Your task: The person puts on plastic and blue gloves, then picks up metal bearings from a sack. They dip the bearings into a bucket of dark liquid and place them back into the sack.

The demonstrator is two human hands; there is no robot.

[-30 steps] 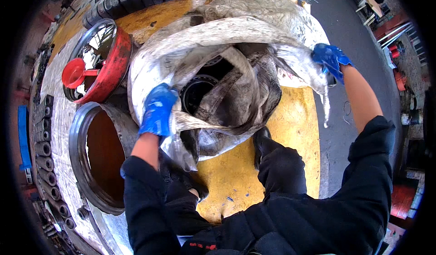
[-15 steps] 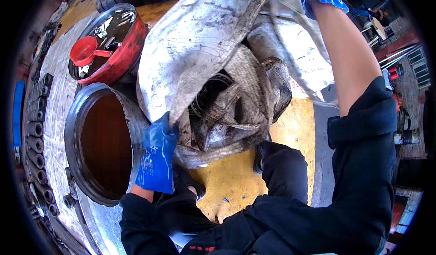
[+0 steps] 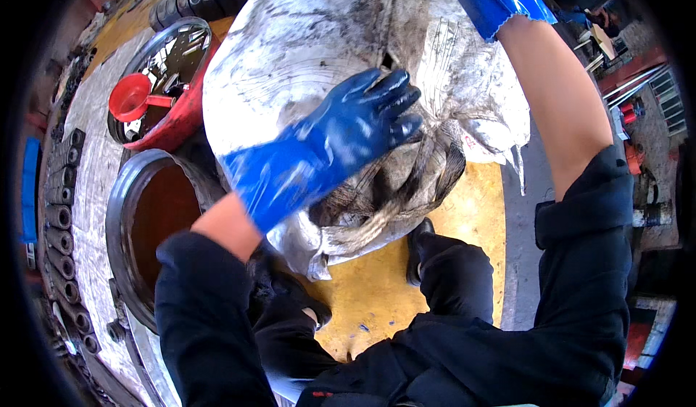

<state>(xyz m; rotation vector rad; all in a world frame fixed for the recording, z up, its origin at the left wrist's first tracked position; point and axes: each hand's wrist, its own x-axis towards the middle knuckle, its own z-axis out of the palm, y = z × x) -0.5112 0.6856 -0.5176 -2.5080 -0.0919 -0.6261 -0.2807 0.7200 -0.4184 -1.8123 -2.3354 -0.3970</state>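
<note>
A big, grimy white woven bulk sack point(image 3: 264, 70) stands in front of me, its cloth folded over toward the middle. Over the sack's centre reaches my left hand point(image 3: 351, 120) in a long blue rubber glove, fingers apart and holding nothing I can see. Below that hand, dark soiled webbing straps point(image 3: 395, 211) bunch on the sack's near side. At the upper edge, my right hand point(image 3: 489, 1) in a matching glove is at the sack's far right side; its fingers are out of sight, so its grip is hidden.
Left of the sack stands an open metal drum point(image 3: 167, 218) with a brown inside. Beyond it, a red tub point(image 3: 177, 120) of dark liquid and metal pieces holds a red dipper point(image 3: 130, 99). Several pipe-like parts point(image 3: 61, 240) line the far left. Yellow floor point(image 3: 377, 298) shows around my feet.
My left hand has let go of the sack's near left edge and moved up and right over its middle. The raised cloth has come down, covering the dark opening.
</note>
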